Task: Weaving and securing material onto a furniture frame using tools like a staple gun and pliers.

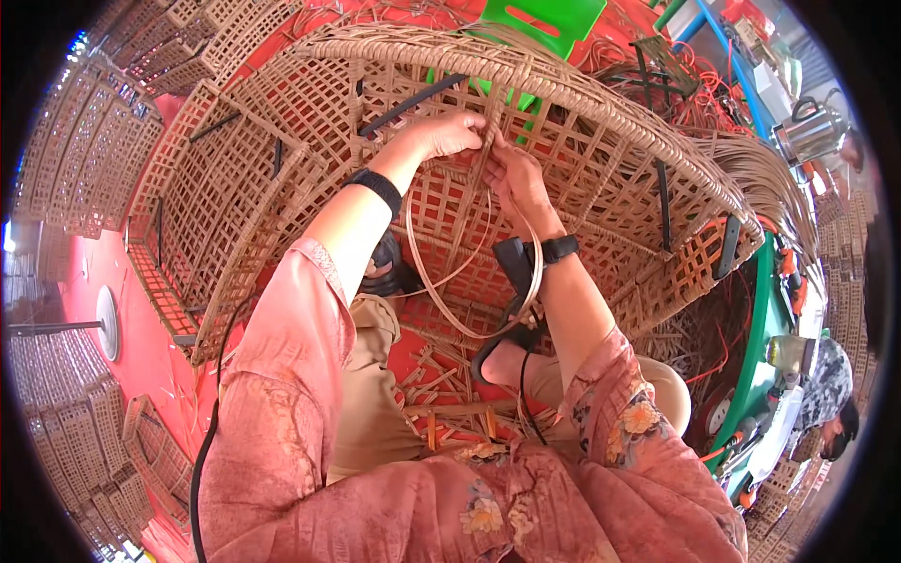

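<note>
Before me stands a large brown woven wicker frame (526, 75) with open lattice panels and a thick braided rim. My left hand (452, 136) is closed, its fingertips pinching at a wrapped upright strut below the rim. On the strut's other side my right hand (514, 176) is closed too, fingers pressed at the same spot. A long pale wicker strand (418, 253) hangs from there in a loose loop, down past my right wrist. Just where the strand passes through the weave is hidden by my fingers. A black bar (413, 103) lies inside the frame near my left hand.
A green plastic chair (563, 23) stands behind the frame. To the right are a bundle of brown strands (760, 174), a green-edged table (755, 347) with tools, and another person (831, 394). Cut strand scraps (441, 380) litter the red floor between my legs; stacked woven panels (89, 150) stand left.
</note>
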`<state>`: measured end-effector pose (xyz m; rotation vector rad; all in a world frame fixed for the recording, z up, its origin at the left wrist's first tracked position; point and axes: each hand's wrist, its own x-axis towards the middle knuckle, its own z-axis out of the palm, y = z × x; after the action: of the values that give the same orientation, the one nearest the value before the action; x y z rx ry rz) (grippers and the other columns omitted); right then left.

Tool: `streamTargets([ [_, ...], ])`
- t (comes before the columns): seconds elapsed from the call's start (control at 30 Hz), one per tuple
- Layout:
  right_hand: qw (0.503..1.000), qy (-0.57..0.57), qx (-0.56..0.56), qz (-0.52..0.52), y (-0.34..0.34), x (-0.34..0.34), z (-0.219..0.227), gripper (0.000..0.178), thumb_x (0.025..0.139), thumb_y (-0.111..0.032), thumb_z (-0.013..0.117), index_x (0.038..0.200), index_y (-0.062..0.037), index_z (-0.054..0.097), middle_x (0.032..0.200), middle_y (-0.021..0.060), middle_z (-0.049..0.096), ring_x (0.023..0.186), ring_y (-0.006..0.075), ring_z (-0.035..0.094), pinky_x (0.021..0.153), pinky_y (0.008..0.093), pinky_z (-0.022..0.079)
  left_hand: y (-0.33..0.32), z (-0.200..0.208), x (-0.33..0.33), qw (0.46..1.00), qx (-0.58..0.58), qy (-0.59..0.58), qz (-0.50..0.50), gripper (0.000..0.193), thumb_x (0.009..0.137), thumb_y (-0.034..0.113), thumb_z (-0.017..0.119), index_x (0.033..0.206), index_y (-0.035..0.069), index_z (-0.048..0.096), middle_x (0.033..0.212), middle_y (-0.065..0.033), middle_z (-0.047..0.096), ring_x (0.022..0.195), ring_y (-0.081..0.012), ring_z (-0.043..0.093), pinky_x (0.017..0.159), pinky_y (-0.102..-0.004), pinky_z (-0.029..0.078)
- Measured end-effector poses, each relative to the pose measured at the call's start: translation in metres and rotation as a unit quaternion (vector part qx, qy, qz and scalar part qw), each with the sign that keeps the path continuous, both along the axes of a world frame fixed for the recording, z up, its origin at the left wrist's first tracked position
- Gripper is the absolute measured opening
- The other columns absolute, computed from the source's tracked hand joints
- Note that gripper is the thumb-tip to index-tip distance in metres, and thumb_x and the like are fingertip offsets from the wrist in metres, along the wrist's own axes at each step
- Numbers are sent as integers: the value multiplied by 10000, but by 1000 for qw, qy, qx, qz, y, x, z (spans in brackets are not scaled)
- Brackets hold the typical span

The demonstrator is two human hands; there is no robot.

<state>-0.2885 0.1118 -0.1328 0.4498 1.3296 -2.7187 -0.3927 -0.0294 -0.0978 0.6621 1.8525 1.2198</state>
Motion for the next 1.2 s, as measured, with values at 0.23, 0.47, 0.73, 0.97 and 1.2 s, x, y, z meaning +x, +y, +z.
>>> streamTargets([
  [0.23, 933, -36, 341, 108, 25, -5, 12, 323, 820, -192, 668, 1072, 7, 630, 913, 70, 671, 803, 163, 627, 710, 299, 494, 6, 24, -1, 923, -215, 312, -70, 270, 853, 116, 501, 1085, 42, 617, 1098, -163, 643, 1027, -290, 601, 887, -396, 452],
  [0.47, 803, 39, 581, 129, 4, 8, 67, 423, 768, -285, 689, 1096, -20, 654, 973, 192, 681, 907, 272, 661, 793, 352, 501, -10, -2, -1, 859, -272, 435, 5, 307, 860, 188, 492, 1078, -5, 589, 1140, -211, 605, 1098, -364, 560, 921, -441, 443],
  [0.73, 854, 26, 519, -5, -10, 3, 56, 525, 738, -395, 705, 996, 57, 632, 896, 235, 670, 880, 340, 653, 781, 384, 498, -55, 83, 82, 975, -113, 147, -121, 334, 848, 292, 576, 698, -2, 620, 597, -84, 592, 553, -164, 548, 539, -361, 423],
  [0.97, 771, -50, 635, 13, -35, -9, 58, 447, 742, -355, 691, 924, 51, 653, 893, 230, 672, 857, 369, 653, 707, 436, 521, -182, 189, 264, 956, -38, 254, -144, 226, 723, 185, 767, 648, 36, 614, 716, -59, 553, 636, -189, 532, 583, -313, 421],
  [1.2, 749, -53, 660, 15, -24, -5, 50, 269, 847, -262, 568, 848, 7, 584, 772, 176, 598, 726, 334, 567, 660, 451, 438, -267, 232, 362, 897, -178, 374, 152, 210, 614, 185, 789, 654, 43, 640, 705, -61, 570, 707, -243, 545, 687, -365, 428],
])
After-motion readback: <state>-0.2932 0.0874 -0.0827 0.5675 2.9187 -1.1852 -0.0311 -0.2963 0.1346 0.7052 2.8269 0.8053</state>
